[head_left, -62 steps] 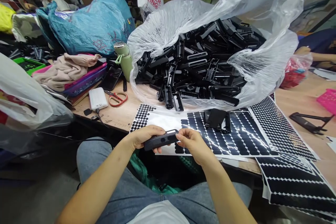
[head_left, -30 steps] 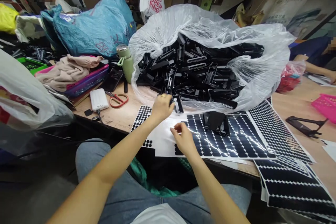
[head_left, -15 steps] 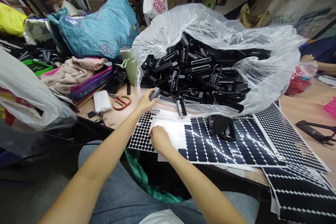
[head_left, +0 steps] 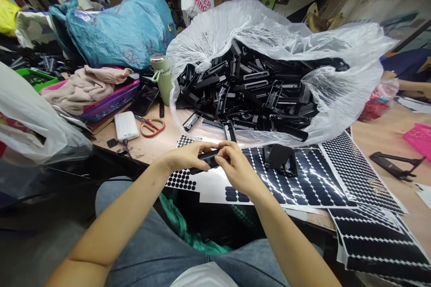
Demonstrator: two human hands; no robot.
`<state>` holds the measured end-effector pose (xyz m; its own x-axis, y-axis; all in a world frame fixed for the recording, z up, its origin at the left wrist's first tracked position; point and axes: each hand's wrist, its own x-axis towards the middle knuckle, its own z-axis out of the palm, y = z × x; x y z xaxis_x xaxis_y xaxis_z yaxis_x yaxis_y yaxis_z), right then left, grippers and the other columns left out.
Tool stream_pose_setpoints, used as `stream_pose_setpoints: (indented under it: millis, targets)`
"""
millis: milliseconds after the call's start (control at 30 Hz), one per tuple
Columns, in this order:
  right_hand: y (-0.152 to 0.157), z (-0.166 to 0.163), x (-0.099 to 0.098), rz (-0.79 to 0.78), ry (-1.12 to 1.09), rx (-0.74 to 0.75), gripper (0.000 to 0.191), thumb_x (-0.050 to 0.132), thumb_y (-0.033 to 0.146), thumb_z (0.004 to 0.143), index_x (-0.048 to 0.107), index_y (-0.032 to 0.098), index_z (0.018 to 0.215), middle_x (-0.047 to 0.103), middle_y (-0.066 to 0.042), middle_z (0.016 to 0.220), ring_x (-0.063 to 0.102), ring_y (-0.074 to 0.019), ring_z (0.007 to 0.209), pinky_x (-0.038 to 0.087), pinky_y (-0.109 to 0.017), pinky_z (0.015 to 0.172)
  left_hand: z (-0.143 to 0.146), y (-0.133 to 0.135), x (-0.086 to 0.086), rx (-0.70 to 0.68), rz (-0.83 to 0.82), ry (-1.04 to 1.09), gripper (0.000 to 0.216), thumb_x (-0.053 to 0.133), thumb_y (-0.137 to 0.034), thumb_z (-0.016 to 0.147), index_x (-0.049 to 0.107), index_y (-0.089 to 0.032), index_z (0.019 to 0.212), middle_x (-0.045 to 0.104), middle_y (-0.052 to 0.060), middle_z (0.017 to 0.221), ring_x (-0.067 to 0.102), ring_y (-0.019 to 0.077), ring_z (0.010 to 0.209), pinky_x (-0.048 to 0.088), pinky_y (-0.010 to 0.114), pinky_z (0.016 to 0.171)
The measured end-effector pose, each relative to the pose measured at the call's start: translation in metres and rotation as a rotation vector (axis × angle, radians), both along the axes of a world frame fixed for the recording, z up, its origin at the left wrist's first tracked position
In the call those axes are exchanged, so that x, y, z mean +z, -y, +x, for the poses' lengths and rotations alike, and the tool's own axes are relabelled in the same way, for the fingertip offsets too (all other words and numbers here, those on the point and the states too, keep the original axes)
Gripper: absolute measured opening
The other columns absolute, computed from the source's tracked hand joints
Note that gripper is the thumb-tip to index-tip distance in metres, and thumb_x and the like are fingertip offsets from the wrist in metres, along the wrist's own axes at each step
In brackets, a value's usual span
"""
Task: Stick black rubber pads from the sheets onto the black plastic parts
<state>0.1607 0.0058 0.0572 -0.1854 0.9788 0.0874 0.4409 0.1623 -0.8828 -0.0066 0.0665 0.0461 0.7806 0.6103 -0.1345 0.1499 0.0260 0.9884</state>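
Observation:
Above the sticker sheets, my left hand (head_left: 188, 156) grips a black plastic part (head_left: 209, 158) with a ribbed or patterned face. My right hand (head_left: 236, 163) meets it from the other side, thumb and fingers pinched together at the part's right end. Whatever is between those fingertips is too small or hidden to make out. Under both hands lie a white sheet of round black stickers (head_left: 182, 180) and a larger sheet of oblong black stickers (head_left: 316, 175). Behind them, a big clear plastic bag (head_left: 363, 71) spills many similar black plastic parts (head_left: 256, 85).
A folded black piece (head_left: 282, 159) rests on the oblong-sticker sheet. Red-handled scissors (head_left: 153, 128), a white power bank (head_left: 126, 125) and a green bottle (head_left: 162, 80) stand at left. A black frame (head_left: 393, 166) lies at right. Further sticker sheets (head_left: 380, 242) overhang the table edge.
My left hand has brought the black plastic part from the bag's edge towards me and rightwards. My right hand has risen from the sticker sheet to meet it.

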Motion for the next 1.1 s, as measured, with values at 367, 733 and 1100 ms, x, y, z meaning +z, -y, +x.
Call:
stream_pose_setpoints:
  millis: [367,733,1100]
  targets:
    - [0.012,0.006,-0.006,0.024,0.07,-0.056,0.014,0.045,0.022,0.078,0.047,0.019,0.065,0.044,-0.007,0.106,0.047,-0.0193,0.101,0.038,-0.037,0.087,0.015,0.008,-0.001,-0.013,-0.003,-0.046,0.067,0.061,-0.006,0.057,0.048,-0.018,0.122,0.062,0.004,0.089,0.057,0.0174,0.083,0.045,0.026,0.066]
    - [0.02,0.016,-0.052,-0.385,-0.652,-0.232,0.042,0.065,0.044,0.065,0.045,0.023,0.096,0.054,-0.002,0.091,0.056,-0.0172,0.082,0.048,-0.032,0.069,0.013,0.023,-0.004,0.105,-0.009,-0.064,0.052,0.066,-0.018,0.061,0.053,-0.02,0.112,0.06,0.005,0.094,0.056,0.0193,0.087,0.046,0.031,0.073]
    - [0.008,0.026,-0.064,-0.271,-0.596,-0.209,0.039,0.058,0.045,0.071,0.049,0.02,0.099,0.057,-0.003,0.094,0.056,-0.0173,0.086,0.048,-0.029,0.068,0.015,0.043,-0.038,0.524,-0.009,0.073,0.063,0.073,-0.025,0.057,0.046,-0.026,0.114,0.055,0.001,0.099,0.056,0.0195,0.089,0.052,0.037,0.076]
